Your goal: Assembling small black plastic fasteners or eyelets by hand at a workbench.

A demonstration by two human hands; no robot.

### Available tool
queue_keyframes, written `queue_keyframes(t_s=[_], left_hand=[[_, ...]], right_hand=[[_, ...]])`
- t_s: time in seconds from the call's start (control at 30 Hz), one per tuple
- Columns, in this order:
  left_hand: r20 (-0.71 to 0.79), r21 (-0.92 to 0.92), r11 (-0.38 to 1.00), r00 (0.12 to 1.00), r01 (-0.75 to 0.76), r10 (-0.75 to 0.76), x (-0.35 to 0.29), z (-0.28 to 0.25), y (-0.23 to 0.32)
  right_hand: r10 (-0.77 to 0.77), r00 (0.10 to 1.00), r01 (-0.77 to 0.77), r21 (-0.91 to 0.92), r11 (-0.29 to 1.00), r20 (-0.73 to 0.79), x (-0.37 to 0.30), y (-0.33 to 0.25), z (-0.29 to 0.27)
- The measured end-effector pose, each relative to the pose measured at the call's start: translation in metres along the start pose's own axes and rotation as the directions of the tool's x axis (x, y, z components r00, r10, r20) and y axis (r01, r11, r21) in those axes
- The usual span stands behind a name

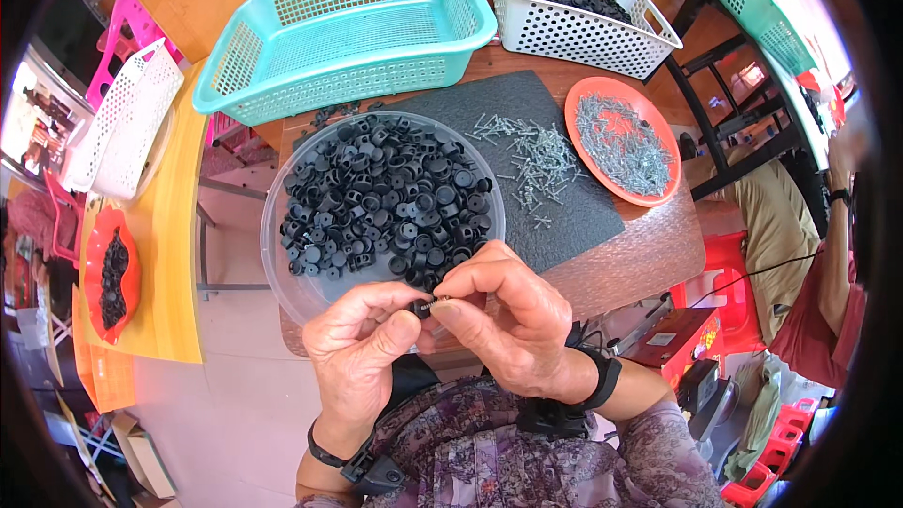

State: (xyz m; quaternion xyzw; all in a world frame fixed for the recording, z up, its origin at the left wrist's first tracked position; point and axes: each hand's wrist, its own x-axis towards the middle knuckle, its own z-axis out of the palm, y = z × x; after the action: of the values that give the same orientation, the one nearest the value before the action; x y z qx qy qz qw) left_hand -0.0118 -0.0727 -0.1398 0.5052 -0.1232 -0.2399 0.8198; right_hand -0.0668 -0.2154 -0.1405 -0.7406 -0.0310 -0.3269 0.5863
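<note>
Both hands meet over the near rim of a round clear tub (273,226) heaped with small black plastic parts (386,193). Pinched in the thumb and fingers of my left hand (356,346) is one black plastic part (420,308). My right hand (506,320) pinches a small threaded screw (433,302) against that part; how deep it sits is too small to tell. Beyond the tub, loose silvery screws (541,165) lie scattered on a dark mat (588,216). An orange plate (649,196) beside them holds many more screws.
A turquoise basket (348,80) and a white basket (583,52) with black parts stand at the back. On the yellow table (174,292) at left are a red dish (94,263) and a white basket (122,127). A person in a red garment (814,320) sits at right near red stools (738,301).
</note>
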Motion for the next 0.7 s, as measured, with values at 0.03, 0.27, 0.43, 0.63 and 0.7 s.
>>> queue_keyframes(t_s=[0.03, 0.27, 0.43, 0.63, 0.7], left_hand=[[-0.001, -0.001, 1.0, 1.0, 0.0, 0.0, 0.0, 0.0, 0.0], [-0.014, 0.035, 0.999, 1.0, -0.009, 0.01, -0.001, -0.003, -0.001], [-0.062, 0.086, 0.995, 0.996, -0.059, 0.064, -0.002, 0.003, -0.001], [-0.087, 0.126, 0.982, 0.985, -0.138, 0.149, 0.01, 0.0, 0.006], [-0.104, 0.133, 0.976, 0.977, -0.17, 0.184, 0.015, -0.001, 0.011]], right_hand=[[0.0, 1.0, 0.0, 0.0, 1.0, 0.002, -0.001, 0.001, 0.0], [-0.109, 0.993, 0.113, -0.101, 0.988, 0.043, 0.003, 0.001, -0.001], [-0.221, 0.972, 0.231, -0.147, 0.962, 0.081, 0.006, 0.006, 0.001], [-0.229, 0.964, 0.243, -0.098, 0.965, 0.138, 0.022, 0.012, 0.003], [-0.235, 0.957, 0.253, -0.095, 0.963, 0.17, 0.031, 0.011, 0.007]])
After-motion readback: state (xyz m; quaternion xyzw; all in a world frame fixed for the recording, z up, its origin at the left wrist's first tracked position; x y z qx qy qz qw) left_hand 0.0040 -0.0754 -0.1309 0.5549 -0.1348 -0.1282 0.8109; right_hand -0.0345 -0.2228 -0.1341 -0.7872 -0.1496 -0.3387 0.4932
